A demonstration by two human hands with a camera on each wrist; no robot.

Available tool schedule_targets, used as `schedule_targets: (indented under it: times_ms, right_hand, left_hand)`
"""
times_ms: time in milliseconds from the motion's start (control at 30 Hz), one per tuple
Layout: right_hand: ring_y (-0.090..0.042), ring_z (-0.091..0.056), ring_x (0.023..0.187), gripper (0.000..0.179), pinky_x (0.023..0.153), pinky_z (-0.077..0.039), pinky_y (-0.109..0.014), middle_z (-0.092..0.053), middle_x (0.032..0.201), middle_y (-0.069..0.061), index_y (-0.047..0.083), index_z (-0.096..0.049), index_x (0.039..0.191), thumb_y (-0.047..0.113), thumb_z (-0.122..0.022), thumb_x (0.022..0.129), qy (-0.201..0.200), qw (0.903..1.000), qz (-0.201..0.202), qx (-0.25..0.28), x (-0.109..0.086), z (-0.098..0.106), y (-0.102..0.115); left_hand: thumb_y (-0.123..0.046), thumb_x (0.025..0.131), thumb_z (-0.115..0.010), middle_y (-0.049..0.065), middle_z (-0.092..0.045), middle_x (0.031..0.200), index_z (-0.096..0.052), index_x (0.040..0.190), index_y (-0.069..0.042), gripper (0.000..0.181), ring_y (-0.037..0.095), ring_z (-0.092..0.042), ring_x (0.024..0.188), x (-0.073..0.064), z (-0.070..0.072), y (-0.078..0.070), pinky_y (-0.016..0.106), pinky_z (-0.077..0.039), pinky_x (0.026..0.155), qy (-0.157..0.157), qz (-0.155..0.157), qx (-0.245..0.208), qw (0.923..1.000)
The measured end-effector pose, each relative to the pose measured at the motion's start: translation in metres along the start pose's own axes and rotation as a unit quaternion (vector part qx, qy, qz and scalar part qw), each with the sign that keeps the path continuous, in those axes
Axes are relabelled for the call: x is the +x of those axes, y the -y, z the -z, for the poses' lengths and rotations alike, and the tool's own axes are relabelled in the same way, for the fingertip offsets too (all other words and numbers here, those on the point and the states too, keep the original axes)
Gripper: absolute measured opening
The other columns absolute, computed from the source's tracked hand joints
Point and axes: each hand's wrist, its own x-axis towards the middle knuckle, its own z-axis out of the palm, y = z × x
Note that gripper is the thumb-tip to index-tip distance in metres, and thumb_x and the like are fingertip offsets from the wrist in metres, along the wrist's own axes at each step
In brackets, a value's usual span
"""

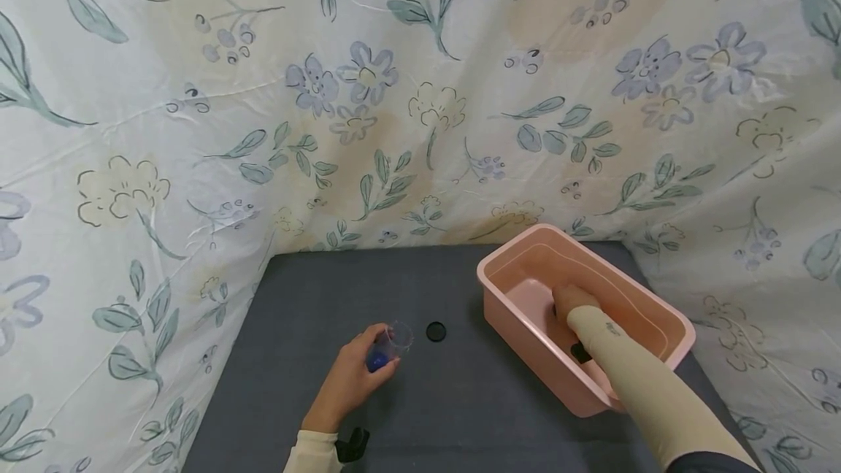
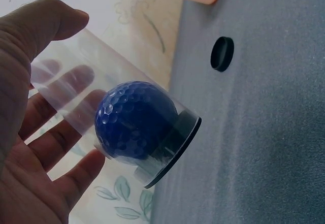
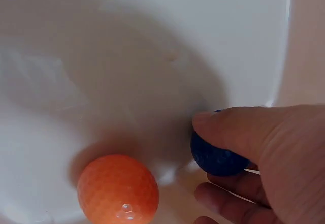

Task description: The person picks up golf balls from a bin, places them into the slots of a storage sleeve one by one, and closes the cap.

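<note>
My left hand (image 1: 355, 374) grips a clear plastic tube (image 2: 86, 87) with a black cap at its lower end. Inside the tube, a dark blue golf ball (image 2: 134, 120) sits near that capped end. Down in the pink bin (image 1: 525, 327), my right hand (image 1: 574, 301) holds a second blue golf ball (image 3: 218, 155) between thumb and fingers. An orange golf ball (image 3: 119, 189) lies on the bin floor beside it, seen in the right wrist view. A loose black cap (image 1: 436, 331) rests on the table between the left hand and the bin.
The dark grey table (image 1: 315, 290) stands against hanging floral fabric (image 1: 394, 130) at the back and sides. The bin's tall walls surround the right hand, and its near wall (image 1: 539, 367) faces the table's middle.
</note>
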Motion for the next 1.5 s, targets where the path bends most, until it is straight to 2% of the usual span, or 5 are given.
schedule_targets:
  times_ms: [367, 533, 933, 1233, 1500]
  right_hand:
    - [-0.018, -0.042, 0.048, 0.027, 0.045, -0.029, -0.031, -0.036, 0.061, 0.002, 0.012, -0.052, 0.069, 0.010, -0.067, 0.091, 0.046, 0.9875, -0.043, 0.144, 0.003, 0.012, -0.004]
    - [-0.020, -0.043, 0.055, 0.022, 0.050, -0.034, -0.031, -0.040, 0.067, -0.002, 0.008, -0.055, 0.076, 0.014, -0.074, 0.085, 0.018, 0.9871, -0.016, 0.158, 0.001, 0.026, 0.004]
    - [-0.024, -0.058, 0.079, 0.034, 0.068, -0.049, -0.031, -0.063, 0.090, -0.008, 0.005, -0.066, 0.106, 0.027, -0.082, 0.086, -0.027, 0.9846, 0.003, 0.173, -0.013, 0.053, 0.030]
    - [-0.024, -0.059, 0.086, 0.035, 0.072, -0.052, -0.032, -0.064, 0.105, -0.011, 0.008, -0.063, 0.115, 0.027, -0.079, 0.092, -0.059, 0.9775, 0.033, 0.200, -0.032, 0.077, 0.056]
    - [-0.028, -0.065, 0.107, 0.037, 0.096, -0.056, -0.054, -0.067, 0.123, -0.011, 0.011, -0.068, 0.124, 0.027, -0.079, 0.093, -0.092, 0.9737, 0.065, 0.198, -0.049, 0.095, 0.083]
  left_hand:
    - [-0.021, 0.088, -0.084, -0.008, -0.069, 0.116, -0.059, 0.130, -0.027, 0.049, 0.009, -0.067, 0.105, 0.002, 0.000, -0.001, 0.044, -0.059, 0.088, 0.007, -0.008, 0.004, 0.9999]
    - [-0.021, 0.088, -0.084, -0.007, -0.069, 0.115, -0.059, 0.130, -0.025, 0.049, 0.011, -0.068, 0.104, 0.003, -0.001, -0.003, 0.046, -0.060, 0.088, 0.005, -0.007, 0.004, 1.0000]
    - [-0.021, 0.088, -0.084, -0.004, -0.070, 0.119, -0.059, 0.132, -0.026, 0.050, 0.012, -0.068, 0.107, 0.001, -0.001, -0.006, 0.045, -0.059, 0.088, 0.002, -0.005, 0.002, 1.0000]
    - [-0.021, 0.088, -0.084, -0.001, -0.071, 0.121, -0.059, 0.133, -0.026, 0.051, 0.014, -0.068, 0.109, 0.001, -0.001, -0.007, 0.044, -0.059, 0.088, 0.006, 0.004, 0.003, 1.0000]
    - [-0.020, 0.088, -0.084, -0.001, -0.070, 0.120, -0.059, 0.133, -0.024, 0.051, 0.015, -0.068, 0.108, 0.001, -0.001, -0.008, 0.044, -0.060, 0.087, 0.005, 0.002, 0.001, 1.0000]
